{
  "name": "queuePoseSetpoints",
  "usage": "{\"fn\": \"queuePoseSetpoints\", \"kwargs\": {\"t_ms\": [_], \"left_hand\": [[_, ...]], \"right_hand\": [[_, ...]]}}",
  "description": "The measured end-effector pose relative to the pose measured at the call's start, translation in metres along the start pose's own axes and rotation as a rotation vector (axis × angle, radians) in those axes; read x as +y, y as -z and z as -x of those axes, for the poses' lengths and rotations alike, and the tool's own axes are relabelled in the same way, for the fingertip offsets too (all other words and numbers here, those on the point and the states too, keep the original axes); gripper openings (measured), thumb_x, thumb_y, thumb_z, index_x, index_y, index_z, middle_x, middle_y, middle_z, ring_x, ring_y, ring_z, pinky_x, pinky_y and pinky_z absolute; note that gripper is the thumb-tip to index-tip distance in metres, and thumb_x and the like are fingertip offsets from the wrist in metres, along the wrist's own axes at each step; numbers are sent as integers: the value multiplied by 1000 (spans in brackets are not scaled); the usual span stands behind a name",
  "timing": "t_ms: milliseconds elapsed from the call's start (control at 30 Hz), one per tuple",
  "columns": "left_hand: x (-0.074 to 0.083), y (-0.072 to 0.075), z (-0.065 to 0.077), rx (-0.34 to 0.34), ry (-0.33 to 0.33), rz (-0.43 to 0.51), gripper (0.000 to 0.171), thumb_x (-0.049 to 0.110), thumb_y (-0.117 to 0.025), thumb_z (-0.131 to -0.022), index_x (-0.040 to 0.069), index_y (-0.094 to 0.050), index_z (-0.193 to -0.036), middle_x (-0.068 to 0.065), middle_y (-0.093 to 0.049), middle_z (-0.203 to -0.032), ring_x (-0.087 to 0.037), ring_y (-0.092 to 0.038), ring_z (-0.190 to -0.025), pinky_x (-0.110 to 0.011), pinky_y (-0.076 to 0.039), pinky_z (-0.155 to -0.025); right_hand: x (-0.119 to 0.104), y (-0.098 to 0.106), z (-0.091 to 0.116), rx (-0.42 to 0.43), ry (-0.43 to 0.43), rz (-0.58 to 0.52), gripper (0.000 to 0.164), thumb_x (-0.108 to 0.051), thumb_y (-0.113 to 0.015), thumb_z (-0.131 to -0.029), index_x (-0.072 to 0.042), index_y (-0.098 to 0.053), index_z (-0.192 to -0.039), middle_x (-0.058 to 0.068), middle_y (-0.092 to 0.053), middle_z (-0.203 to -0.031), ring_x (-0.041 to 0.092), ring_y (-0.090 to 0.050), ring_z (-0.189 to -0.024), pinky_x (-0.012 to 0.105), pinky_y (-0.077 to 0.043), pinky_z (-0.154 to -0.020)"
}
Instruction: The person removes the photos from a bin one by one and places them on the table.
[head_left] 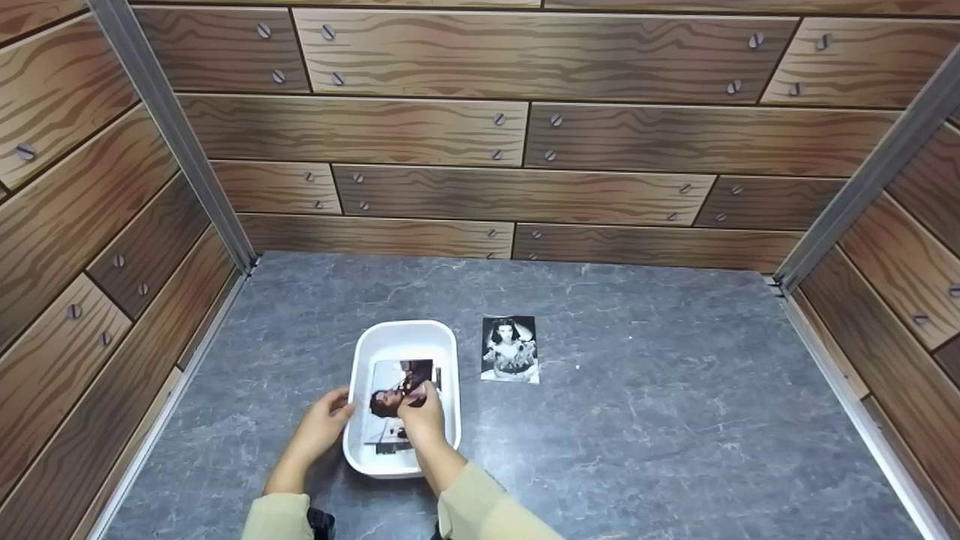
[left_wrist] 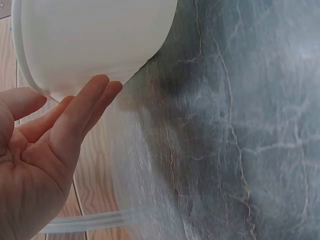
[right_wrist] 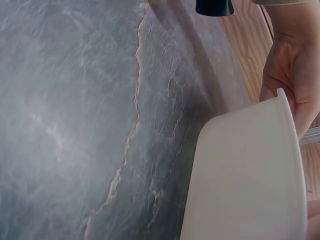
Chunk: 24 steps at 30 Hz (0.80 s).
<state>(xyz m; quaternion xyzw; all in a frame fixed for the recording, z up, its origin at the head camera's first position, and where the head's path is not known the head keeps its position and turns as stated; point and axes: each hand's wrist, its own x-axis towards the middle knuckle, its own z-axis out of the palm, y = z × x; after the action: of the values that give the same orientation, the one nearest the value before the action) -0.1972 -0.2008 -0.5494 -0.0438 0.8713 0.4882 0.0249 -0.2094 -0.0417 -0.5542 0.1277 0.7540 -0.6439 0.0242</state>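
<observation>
A white plastic tub (head_left: 405,330) sits on the floor in front of me, with photos lying in it. My left hand (head_left: 322,427) holds the tub's left rim, its fingers against the outer wall in the left wrist view. Reaching over the near right side, my right hand (head_left: 424,424) pinches the right edge of a photo of a person (head_left: 386,409) inside the tub. Edges of more photo paper (head_left: 390,448) peek out beneath it. In the right wrist view, the tub's wall (right_wrist: 245,180) hides most of the right hand.
A black-and-white photo of a person in a dress (head_left: 510,349) lies flat to the right of the tub. Wood-patterned panels (head_left: 427,127) with metal corner posts (head_left: 172,135) enclose the grey marbled floor (head_left: 637,420) at the back and sides.
</observation>
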Motion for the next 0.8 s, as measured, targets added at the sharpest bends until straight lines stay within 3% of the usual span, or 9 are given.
{"fn": "queuePoseSetpoints", "kwargs": {"t_ms": [67, 167, 300, 533, 800], "left_hand": [[-1, 0, 0, 2, -6, -1, 37, 2, -51, -97, -18, -48, -127, -35, -58, -119, -47, -56, -116, -50, -50, -99], [-1, 0, 0, 6, -14, 1, 37, 2, -51, -97, -18, -49, -127, -36, -58, -120, -47, -56, -116, -50, -50, -99], [0, 0, 1, 11, -35, 10, 36, 1, -52, -96, -18, -49, -126, -36, -58, -119, -46, -56, -115, -50, -50, -100], [0, 0, 1, 18, -48, 7, 35, 1, -53, -96, -18, -50, -125, -35, -59, -117, -45, -58, -113, -49, -51, -99], [1, 0, 0, 7, -20, -6, 36, 4, -52, -96, -17, -50, -126, -35, -59, -117, -46, -56, -115, -52, -49, -100]], "right_hand": [[1, 0, 0, 19, 7, 18, 67, 4, -56, -72, 15, -39, -136, 33, -48, -135, 40, -47, -126, 47, -42, -107], [1, 1, -2, 38, 22, 52, 55, 2, -58, -73, 14, -49, -126, 28, -57, -120, 37, -54, -112, 45, -47, -101], [0, 4, -6, 41, 12, 143, 33, -5, -62, -77, 4, -58, -108, 20, -65, -105, 33, -59, -99, 43, -52, -89], [1, 5, -6, -13, -16, 194, 56, -10, -61, -79, 5, -51, -132, 25, -60, -126, 39, -56, -117, 48, -50, -99], [3, 4, -6, -35, -30, 119, 65, -4, -57, -76, 7, -44, -138, 30, -52, -135, 42, -50, -125, 50, -46, -104]]}}
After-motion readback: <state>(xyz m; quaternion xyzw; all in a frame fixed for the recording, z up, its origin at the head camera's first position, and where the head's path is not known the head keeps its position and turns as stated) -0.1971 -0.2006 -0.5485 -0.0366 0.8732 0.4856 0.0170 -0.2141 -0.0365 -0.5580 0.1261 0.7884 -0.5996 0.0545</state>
